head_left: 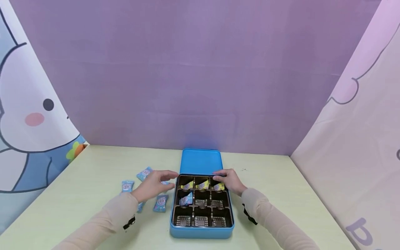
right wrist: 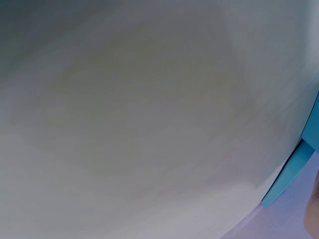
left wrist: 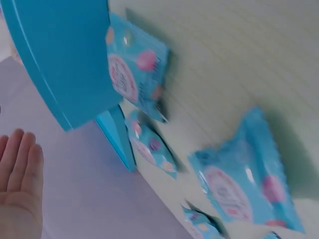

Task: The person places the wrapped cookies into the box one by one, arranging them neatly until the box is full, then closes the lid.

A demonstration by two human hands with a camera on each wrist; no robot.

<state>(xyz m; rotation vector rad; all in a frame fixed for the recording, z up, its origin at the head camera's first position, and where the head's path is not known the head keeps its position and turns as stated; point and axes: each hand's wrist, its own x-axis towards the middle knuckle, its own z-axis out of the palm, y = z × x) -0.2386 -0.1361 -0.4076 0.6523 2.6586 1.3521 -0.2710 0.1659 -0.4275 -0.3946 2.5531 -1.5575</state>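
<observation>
- It's the left hand (head_left: 154,185) at the 10 o'clock corner of the blue tin (head_left: 201,233): fingers out straight, thumb spread apart, nothing in its hold!
- Over at 1 o'clock, the right hand (head_left: 230,180) has fingertips at the tin's back edge; whether it grips anything, no telling from here.
- Between them, the tin sits on the desk (head_left: 275,194), carrying a dark tray (head_left: 202,207).
- Yellow packets (head_left: 203,185) fill the back row at 11, 12 and 1; one blue packet (head_left: 186,199) tilts at 9.
- Out around 9 to 10 o'clock, loose blue packets (head_left: 160,203) lie scattered.
- At 12, the blue lid (head_left: 201,161), purple backdrop (head_left: 200,76) beyond.
</observation>
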